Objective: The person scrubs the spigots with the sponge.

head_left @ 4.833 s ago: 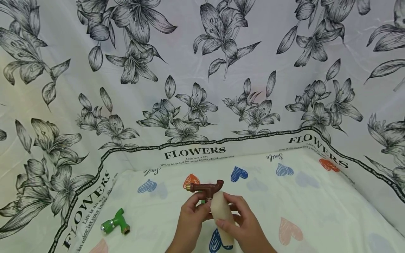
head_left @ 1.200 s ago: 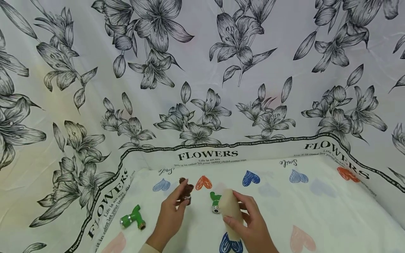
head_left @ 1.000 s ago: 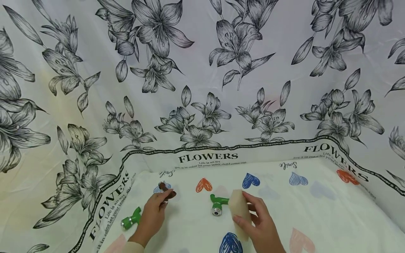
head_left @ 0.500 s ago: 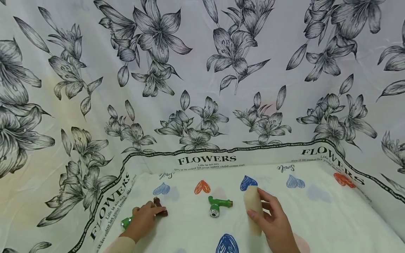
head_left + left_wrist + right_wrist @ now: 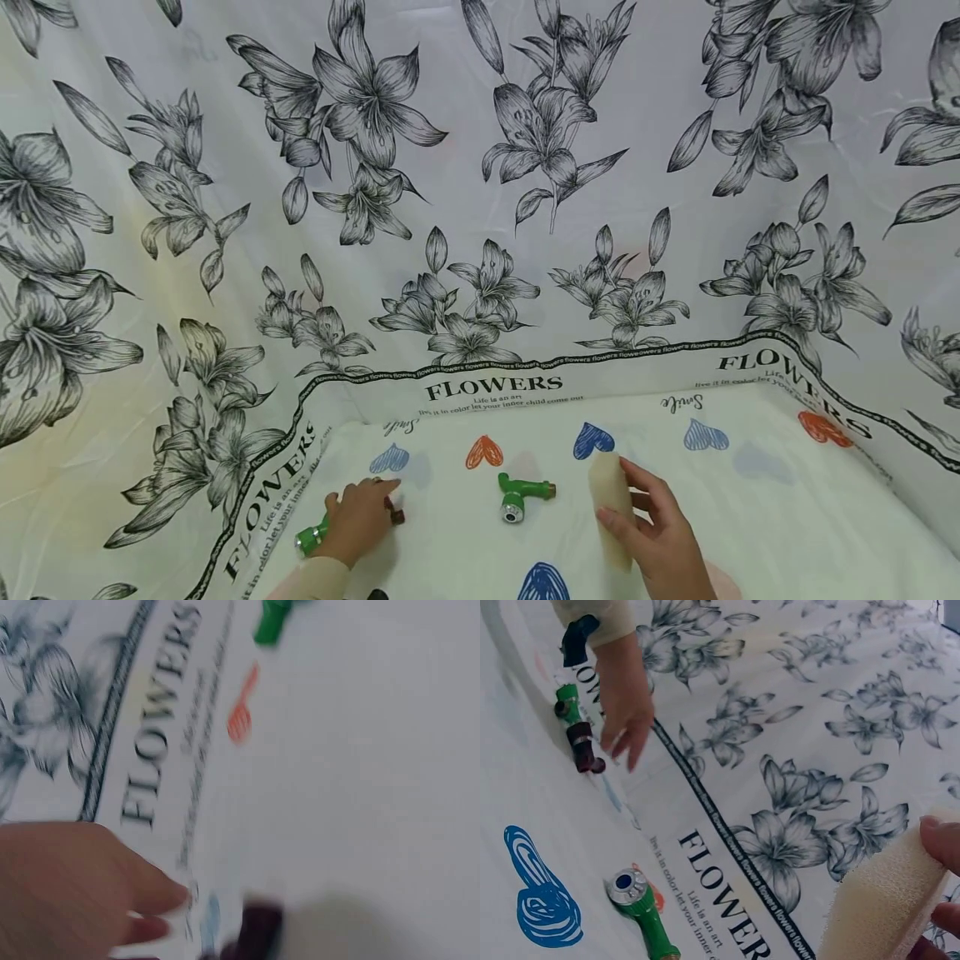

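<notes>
My left hand [image 5: 360, 521] is over the left part of the cloth, its fingers extended and loose. In the right wrist view that hand is apart from the brown tap [image 5: 582, 746], which lies on the cloth beside it. The head view shows only one end of this brown tap [image 5: 396, 513] past the fingers. Just left of it is a green tap [image 5: 306, 540], partly covered by the hand. My right hand [image 5: 660, 525] grips a cream sponge block [image 5: 611, 500], thumb on the near face and fingers behind. A second green tap [image 5: 517, 496] with a silver collar lies between the hands.
A white cloth [image 5: 465, 550] printed with hearts covers the work surface. Behind and to the left rises a white curtain [image 5: 480, 200] with black lily drawings and a "FLOWERS" border. A dark device [image 5: 577, 637] sits on the left sleeve.
The brown tap, earlier held up near the sponge, was carried left and laid beside the left green tap; the left fingers have let go. The right hand has shifted right with the sponge.
</notes>
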The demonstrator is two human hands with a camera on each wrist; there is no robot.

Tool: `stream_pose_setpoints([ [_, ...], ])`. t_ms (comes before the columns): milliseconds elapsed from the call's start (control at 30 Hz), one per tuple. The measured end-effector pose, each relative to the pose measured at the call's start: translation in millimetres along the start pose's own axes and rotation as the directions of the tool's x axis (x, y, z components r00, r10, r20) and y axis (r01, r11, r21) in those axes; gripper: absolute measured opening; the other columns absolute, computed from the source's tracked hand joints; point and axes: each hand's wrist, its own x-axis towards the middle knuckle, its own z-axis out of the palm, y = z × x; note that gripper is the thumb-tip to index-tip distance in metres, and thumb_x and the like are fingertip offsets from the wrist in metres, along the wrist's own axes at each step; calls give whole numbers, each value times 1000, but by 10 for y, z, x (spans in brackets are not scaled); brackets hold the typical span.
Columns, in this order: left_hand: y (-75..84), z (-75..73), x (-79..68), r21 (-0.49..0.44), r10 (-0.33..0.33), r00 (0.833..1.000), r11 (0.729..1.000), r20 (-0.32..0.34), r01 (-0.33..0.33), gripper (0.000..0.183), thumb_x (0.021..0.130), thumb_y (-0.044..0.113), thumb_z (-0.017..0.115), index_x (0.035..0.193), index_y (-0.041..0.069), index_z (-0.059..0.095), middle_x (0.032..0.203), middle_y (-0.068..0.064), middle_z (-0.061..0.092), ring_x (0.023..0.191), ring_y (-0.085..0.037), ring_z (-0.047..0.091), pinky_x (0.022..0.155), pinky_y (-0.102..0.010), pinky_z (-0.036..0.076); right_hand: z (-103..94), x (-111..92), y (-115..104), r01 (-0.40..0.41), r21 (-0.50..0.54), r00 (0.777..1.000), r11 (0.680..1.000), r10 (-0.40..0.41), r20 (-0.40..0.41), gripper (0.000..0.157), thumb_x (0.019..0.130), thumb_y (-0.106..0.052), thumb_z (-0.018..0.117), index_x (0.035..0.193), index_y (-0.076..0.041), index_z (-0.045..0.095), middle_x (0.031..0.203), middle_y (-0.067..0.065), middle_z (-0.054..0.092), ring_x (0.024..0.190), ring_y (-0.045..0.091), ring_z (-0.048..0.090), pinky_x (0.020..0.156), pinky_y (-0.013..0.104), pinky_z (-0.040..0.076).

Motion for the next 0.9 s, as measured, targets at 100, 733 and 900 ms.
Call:
stream_pose_setpoints([
  [100,375,2,-7,-187,2,988,982,-152,-31,46,97,13,82,142,10,71,128,-17,71,112,-42,67,98,-67,45,9,6,6,3,-4,1000,1000,-3,5,69,101,-16,83,160,-12,48,149,16,49,117,30,63,87,31,61],
  [733,1716,859,-96,-628,-63,975,773,-212,-86,80,86,21,97,152,6,55,126,-4,64,110,-23,64,92,-43,59,18,49,-45,84,-48,996,995,-85,-9,66,102,-14,81,160,-12,49,152,8,47,117,26,57,88,25,59],
  [900,1727,1033,-93,-559,-112,983,829,-146,11,66,79,18,100,133,4,65,113,0,65,105,-17,63,97,-46,58,38,67,23,37,-42,999,998,-37,-2,66,101,-17,83,159,-15,51,152,6,48,119,29,56,89,27,60],
])
